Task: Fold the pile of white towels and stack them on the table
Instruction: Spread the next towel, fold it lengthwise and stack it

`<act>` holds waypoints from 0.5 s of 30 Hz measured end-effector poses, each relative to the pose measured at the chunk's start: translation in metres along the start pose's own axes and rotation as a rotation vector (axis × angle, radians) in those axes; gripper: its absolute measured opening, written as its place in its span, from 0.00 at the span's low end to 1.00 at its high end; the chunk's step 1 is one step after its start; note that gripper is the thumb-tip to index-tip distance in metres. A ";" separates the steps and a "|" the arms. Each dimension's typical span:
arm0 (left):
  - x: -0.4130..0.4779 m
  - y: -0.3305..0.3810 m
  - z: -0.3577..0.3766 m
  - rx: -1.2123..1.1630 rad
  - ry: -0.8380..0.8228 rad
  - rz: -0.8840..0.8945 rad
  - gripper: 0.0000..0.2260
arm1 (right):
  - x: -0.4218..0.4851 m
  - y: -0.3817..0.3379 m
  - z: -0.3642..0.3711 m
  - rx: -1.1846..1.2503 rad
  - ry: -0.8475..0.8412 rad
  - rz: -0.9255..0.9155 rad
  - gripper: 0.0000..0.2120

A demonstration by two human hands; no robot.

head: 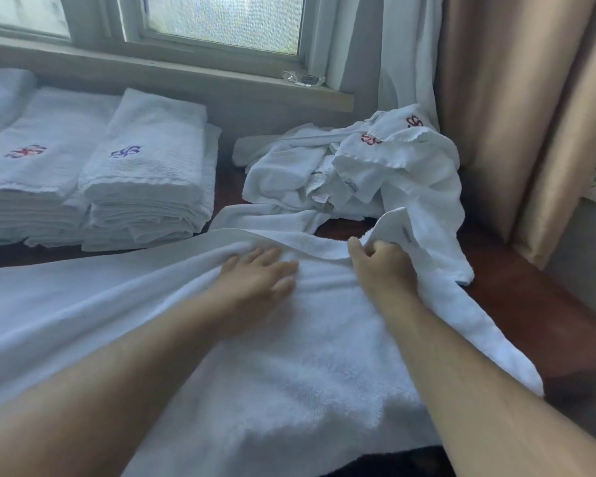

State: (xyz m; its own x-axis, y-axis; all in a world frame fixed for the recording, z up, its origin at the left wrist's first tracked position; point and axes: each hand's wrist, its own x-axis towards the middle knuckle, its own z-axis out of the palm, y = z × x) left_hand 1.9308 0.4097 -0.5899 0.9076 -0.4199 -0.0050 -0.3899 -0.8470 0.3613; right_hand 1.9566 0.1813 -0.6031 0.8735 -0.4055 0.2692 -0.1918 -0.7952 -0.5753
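From the head camera, we had a large white towel [289,339] spread across the dark wooden table [530,304], reaching from the near edge towards the window. Our left hand [255,277] lay flat on it with the fingers straight and slightly apart, pressing the cloth down. Our right hand [382,266] was curled tight, pinching the towel's far right edge, which rose in a fold above the knuckles.

We judged the task well under way but not finished. Two stacks stood done at the left: one topped by a red-embroidered towel [25,166], and just beside it a stack with a blue mark [145,173]. More folded white cloth showed at the far left corner. Behind our right hand, a loose pile of unfolded towels [358,166] lay crumpled by the curtain [513,115], so this towel and that heap were left to do.

As for containers, only a small glass dish [303,79] sat on the windowsill [186,68]; we could not tell whether it held anything.
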 end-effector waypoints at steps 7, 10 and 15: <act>-0.054 -0.025 -0.026 0.225 0.154 -0.425 0.24 | -0.014 -0.048 0.003 -0.333 -0.173 0.047 0.32; -0.072 -0.039 -0.019 0.159 0.127 -0.542 0.29 | -0.041 -0.090 0.026 -0.147 -0.246 -0.019 0.36; -0.083 -0.056 -0.001 0.152 0.173 -0.558 0.36 | -0.067 -0.098 0.046 -0.244 -0.276 -0.095 0.39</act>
State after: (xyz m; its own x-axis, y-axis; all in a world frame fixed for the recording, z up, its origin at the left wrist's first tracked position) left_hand 1.8774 0.4928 -0.6084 0.9888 0.1494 0.0008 0.1459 -0.9667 0.2102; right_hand 1.9379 0.3071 -0.6001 0.9738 -0.2146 0.0754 -0.1761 -0.9210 -0.3476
